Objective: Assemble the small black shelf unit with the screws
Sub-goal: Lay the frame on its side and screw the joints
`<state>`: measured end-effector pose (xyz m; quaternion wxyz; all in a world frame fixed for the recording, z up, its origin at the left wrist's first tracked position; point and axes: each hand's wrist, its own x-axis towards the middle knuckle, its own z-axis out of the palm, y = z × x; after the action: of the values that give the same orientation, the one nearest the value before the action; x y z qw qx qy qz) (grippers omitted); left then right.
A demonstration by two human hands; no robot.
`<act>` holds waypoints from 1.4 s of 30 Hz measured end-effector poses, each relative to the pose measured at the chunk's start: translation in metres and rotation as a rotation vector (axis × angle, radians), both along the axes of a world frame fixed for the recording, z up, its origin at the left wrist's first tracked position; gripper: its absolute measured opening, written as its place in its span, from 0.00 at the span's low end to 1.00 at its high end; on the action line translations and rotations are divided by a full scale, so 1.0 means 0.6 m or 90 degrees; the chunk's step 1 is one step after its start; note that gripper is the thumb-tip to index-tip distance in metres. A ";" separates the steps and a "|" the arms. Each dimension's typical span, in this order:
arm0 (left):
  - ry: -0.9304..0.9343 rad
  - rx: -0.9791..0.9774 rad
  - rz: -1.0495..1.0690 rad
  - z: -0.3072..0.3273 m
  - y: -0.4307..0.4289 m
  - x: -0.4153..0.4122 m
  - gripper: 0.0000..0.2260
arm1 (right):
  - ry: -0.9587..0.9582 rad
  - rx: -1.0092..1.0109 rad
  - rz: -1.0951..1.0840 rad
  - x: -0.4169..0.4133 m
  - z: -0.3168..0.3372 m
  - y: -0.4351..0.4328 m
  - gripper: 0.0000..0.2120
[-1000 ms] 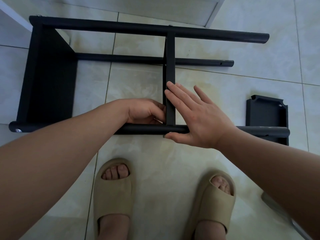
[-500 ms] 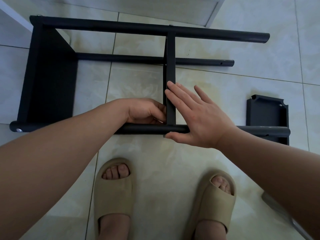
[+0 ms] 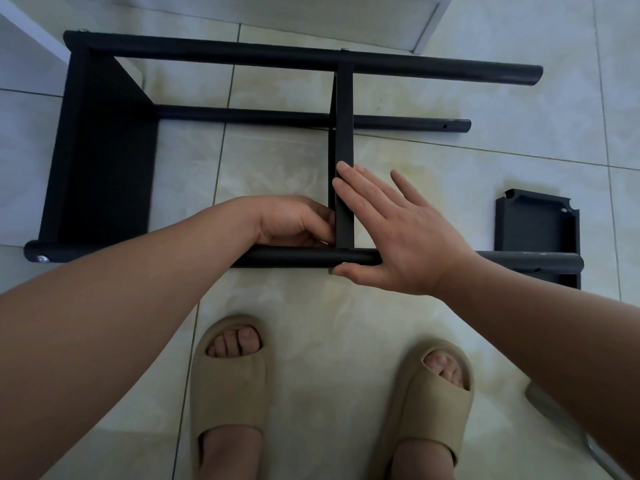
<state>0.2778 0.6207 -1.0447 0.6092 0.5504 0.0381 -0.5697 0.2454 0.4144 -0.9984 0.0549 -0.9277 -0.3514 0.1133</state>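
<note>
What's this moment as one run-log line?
step: bracing middle shelf | left hand: curled at shelf-pole joint, grip unclear | right hand: flat against shelf, thumb at front pole

Three black poles show: a far pole point(image 3: 225, 53), a middle pole point(image 3: 242, 114) and a near pole point(image 3: 287, 257). There are three black panels: an end panel point(image 3: 104, 161), a centre panel point(image 3: 344, 109) and one loose panel point(image 3: 533, 223) lying apart. Three screw heads point(image 3: 41, 259) are plain, one on the near pole and two on the far pole. Two small holes point(image 3: 445, 126) show, one in the middle pole and one in the near pole. Two hands are in view, a left hand point(image 3: 294, 221) and a right hand point(image 3: 398, 233). Two beige sandals are worn, a left sandal point(image 3: 228, 379) and a right sandal point(image 3: 433, 393).
</note>
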 end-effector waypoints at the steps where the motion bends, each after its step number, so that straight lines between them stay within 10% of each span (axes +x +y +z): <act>1: 0.007 -0.010 0.007 0.000 -0.001 0.000 0.10 | 0.000 0.000 0.000 0.000 0.000 0.000 0.49; 42: -0.032 0.042 -0.030 0.000 0.001 -0.001 0.09 | 0.009 -0.007 -0.001 0.000 0.004 0.001 0.49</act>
<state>0.2769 0.6212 -1.0446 0.5776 0.5852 0.0288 -0.5685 0.2452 0.4148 -0.9957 0.0520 -0.9274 -0.3500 0.1218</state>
